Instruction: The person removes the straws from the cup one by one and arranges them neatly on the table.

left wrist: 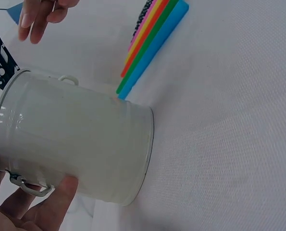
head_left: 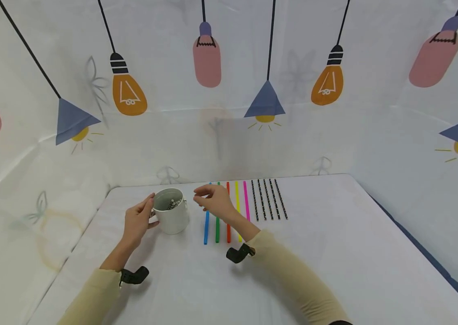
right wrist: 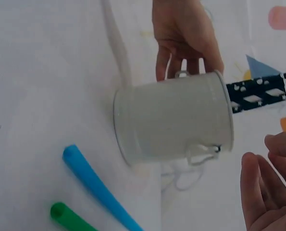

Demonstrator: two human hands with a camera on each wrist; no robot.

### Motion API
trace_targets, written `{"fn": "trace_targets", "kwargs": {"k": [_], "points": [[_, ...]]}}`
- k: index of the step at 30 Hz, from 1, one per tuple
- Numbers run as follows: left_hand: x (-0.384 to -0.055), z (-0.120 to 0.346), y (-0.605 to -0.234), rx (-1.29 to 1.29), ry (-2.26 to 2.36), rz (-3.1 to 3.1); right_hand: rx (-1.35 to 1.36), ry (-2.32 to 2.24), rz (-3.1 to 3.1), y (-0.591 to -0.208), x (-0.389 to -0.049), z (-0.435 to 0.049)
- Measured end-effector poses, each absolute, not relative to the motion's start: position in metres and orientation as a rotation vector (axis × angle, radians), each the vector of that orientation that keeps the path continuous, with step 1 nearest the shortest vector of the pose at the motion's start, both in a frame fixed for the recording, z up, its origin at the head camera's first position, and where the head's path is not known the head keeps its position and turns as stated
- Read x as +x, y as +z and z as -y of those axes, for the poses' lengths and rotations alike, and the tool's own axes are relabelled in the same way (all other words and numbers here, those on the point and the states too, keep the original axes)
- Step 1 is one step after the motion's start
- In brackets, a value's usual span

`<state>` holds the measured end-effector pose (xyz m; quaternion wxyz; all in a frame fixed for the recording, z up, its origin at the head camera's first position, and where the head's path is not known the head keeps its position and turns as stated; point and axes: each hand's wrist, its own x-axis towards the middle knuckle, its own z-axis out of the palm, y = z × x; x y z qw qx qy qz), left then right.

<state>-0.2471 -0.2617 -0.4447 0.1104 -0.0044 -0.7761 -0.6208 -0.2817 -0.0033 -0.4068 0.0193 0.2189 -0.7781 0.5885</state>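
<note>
A pale grey-white metal bucket (head_left: 170, 216) with small side loops stands upright on the table, left of a row of straws. My left hand (head_left: 137, 221) holds it from the left, around one side loop, with fingertips against the wall. Out of its mouth sticks a black straw with a white pattern (right wrist: 258, 94). My right hand (head_left: 217, 201) hovers right of the rim, apart from it, its fingers loosely bent and nothing visible between them. Below and beside it lie a blue straw (head_left: 206, 228), a green straw (head_left: 217, 231) and a red-orange straw (head_left: 228, 234).
Further right lie a yellow straw (head_left: 237, 198), a pink straw (head_left: 246, 198) and several black patterned straws (head_left: 267, 201), in line. The white tabletop (head_left: 334, 253) meets a white cloth wall (head_left: 229, 149) printed with lamps behind it.
</note>
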Motion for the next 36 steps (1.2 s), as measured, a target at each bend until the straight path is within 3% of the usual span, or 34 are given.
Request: {"fn": "trace_targets", "kwargs": {"k": [19,28,36], "points": [[-0.247,0.264,-0.451,0.006,-1.825,2.252,0.804,1.71,2.443,-0.414,-0.262,0.058],[-0.248,0.262,-0.452,-0.012,-1.836,2.238,0.8,1.795,2.338,-0.41,-0.259,0.053],[-0.25,0.261,-0.449,-0.022,-1.837,2.239,0.902,1.785,2.107,-0.384,-0.254,0.032]]}}
